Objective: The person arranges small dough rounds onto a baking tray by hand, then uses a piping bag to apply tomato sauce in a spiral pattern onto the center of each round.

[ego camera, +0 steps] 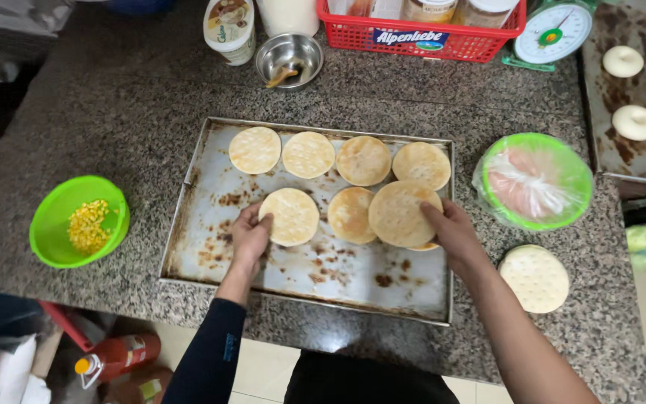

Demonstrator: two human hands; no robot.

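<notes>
Both hands touch flatbreads on baking tray.

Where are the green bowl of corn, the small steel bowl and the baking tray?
green bowl (50, 238): head view, on its bare inner wall.
steel bowl (302, 49): head view, inner wall.
baking tray (338, 280): head view, bare floor.

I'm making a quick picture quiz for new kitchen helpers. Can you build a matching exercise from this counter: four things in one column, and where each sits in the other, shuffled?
Things:
1. green bowl of corn kernels
2. small steel bowl
3. stack of pale round bases
4. kitchen scale

Places:
A. on the counter right of the baking tray, near the right hand
B. far right corner, beside the red basket
C. left of the tray
D. behind the tray, left of the basket

Pairs: 1-C, 2-D, 3-A, 4-B
</notes>
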